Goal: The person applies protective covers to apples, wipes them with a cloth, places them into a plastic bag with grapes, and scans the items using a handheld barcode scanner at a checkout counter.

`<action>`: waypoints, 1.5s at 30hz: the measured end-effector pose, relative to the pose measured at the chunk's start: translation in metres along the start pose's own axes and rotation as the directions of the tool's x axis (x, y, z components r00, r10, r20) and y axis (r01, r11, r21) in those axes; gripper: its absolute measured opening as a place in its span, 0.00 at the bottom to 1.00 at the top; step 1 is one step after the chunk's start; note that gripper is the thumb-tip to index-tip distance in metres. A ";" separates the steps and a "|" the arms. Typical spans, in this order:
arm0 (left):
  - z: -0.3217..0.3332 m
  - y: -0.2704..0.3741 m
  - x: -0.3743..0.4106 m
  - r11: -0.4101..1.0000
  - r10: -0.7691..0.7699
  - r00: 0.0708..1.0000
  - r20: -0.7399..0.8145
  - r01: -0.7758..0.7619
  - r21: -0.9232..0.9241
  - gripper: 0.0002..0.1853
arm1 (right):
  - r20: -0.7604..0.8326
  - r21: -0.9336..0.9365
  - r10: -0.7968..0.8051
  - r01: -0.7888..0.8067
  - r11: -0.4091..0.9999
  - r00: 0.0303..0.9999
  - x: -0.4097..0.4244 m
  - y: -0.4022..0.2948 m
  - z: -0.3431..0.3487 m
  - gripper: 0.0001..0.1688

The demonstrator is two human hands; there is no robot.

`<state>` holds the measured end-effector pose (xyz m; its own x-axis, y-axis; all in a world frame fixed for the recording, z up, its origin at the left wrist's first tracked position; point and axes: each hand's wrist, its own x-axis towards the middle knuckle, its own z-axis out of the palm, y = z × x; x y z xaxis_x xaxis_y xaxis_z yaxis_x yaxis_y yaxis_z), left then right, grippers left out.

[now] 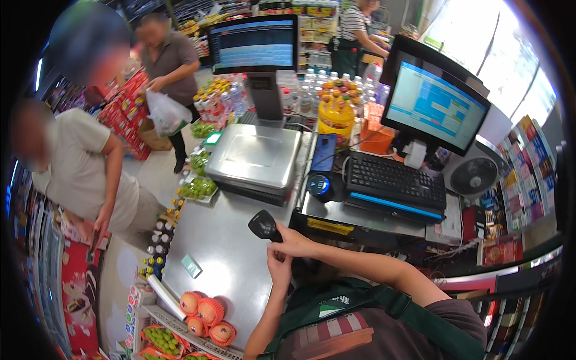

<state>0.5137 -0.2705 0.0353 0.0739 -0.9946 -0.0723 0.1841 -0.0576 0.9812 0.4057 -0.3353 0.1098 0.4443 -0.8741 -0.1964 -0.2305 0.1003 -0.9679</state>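
Observation:
My right hand (297, 242) holds a black handheld barcode scanner (262, 224), its head pointing left over the bare steel counter (225, 238). Just below, my left hand (281, 266) is raised against it with curled fingers. Whether the left fingers also grip the scanner's handle is hidden. On the steel top lies a small pale green box (191, 266), left of both hands. Nearer my body, several round orange-pink fruits (209, 312) sit in red foam nets at the counter's edge.
A flat steel weighing scale (254, 155) stands beyond, with packed green grapes (198, 187) along its left. To the right are a keyboard (396, 180), a phone (323, 153) and a monitor (436, 105). One person (90, 166) stands across the counter; another carries a plastic bag (166, 112).

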 end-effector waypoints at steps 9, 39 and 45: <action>-0.057 -0.087 0.078 0.967 -0.240 0.949 -0.205 0.214 -0.140 0.11 | -0.802 -0.568 -0.394 -0.366 0.738 0.449 -0.212 0.108 -0.226 0.23; 0.000 -0.123 -0.005 0.002 -0.162 0.972 -0.172 0.174 0.985 0.59 | -0.923 -0.386 -0.274 -0.654 0.651 0.272 -0.343 0.202 -0.343 0.32; 0.011 -0.128 -0.008 -0.081 -0.192 0.951 -0.244 0.232 0.969 0.64 | -0.908 -0.418 -0.322 -0.644 0.640 0.269 -0.343 0.203 -0.346 0.31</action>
<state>0.4790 -0.2558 -0.0877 0.2738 -0.9137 -0.3002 -0.9478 -0.3093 0.0771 -0.0931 -0.1796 0.0346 -0.5918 -0.6989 0.4017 -0.7961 0.4285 -0.4273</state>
